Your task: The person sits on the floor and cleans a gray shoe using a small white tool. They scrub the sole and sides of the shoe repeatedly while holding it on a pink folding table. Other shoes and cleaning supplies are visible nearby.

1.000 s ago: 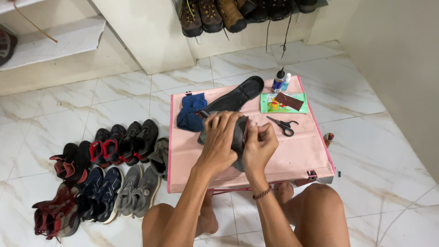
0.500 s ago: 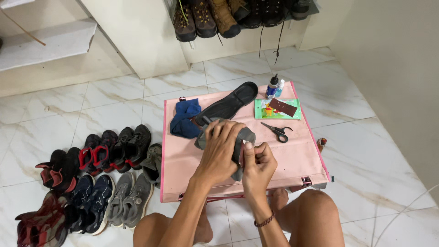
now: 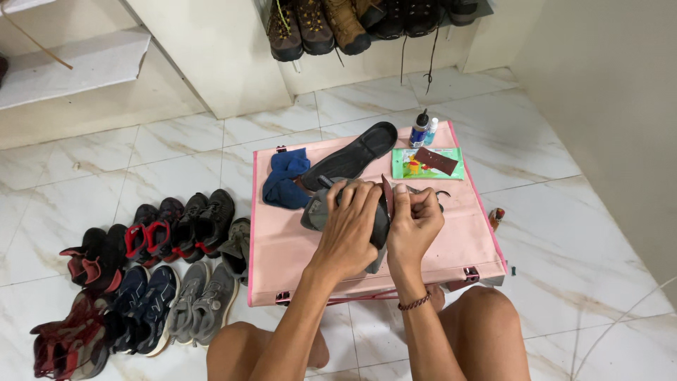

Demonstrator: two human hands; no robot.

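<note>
Left hand (image 3: 347, 227) wraps over a grey shoe (image 3: 319, 212) held above the pink worktop (image 3: 296, 247), fingers clasped on it. Right hand (image 3: 415, 220) sits just beside, fingers pinching a small dark reddish piece (image 3: 387, 197) against the shoe. Black insole (image 3: 352, 154) lies at the worktop's far side, blue cloth (image 3: 284, 180) next to it. Two small bottles (image 3: 423, 130) at the far right corner, green packet (image 3: 427, 163) near them. Scissors mostly hidden behind the right hand. Rows of shoes (image 3: 148, 271) on the floor to the left.
</note>
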